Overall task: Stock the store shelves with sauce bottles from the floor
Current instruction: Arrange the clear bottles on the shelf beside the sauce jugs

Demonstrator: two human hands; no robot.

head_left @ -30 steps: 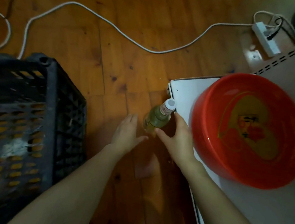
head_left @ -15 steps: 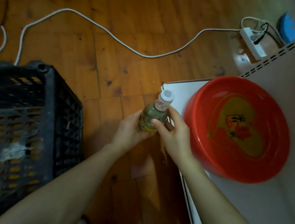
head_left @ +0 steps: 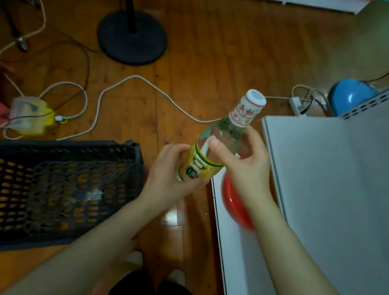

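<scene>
View from above, looking down at a wooden floor [head_left: 202, 48]. A person holds one sauce bottle [head_left: 216, 145] in both hands, in the air between a black crate [head_left: 52, 190] on the left and a pale shelf [head_left: 332, 191] on the right, just beside the shelf's near corner.

The bottle is tilted. Its long axis runs from lower left to upper right, with the white cap pointing up, away from the person and toward the shelf. The base is low, in the left hand [head_left: 169, 176], whose fingers curl round the yellow-labelled lower part. The right hand [head_left: 243, 166] grips the clear shoulder, thumb across the front and fingers wrapped behind. The cap is on; the glass above the label looks see-through, and its contents are hard to make out.

The crate lies on the floor, open side up, showing only its perforated bottom with a whitish patch on it. A red bowl [head_left: 232, 207] sits on a lower ledge of the shelf, mostly hidden by the right wrist; its inside cannot be seen.

Further off, a white cable [head_left: 133, 80] snakes across the floor, and a round black stand base [head_left: 132, 37] rests on the boards.
</scene>
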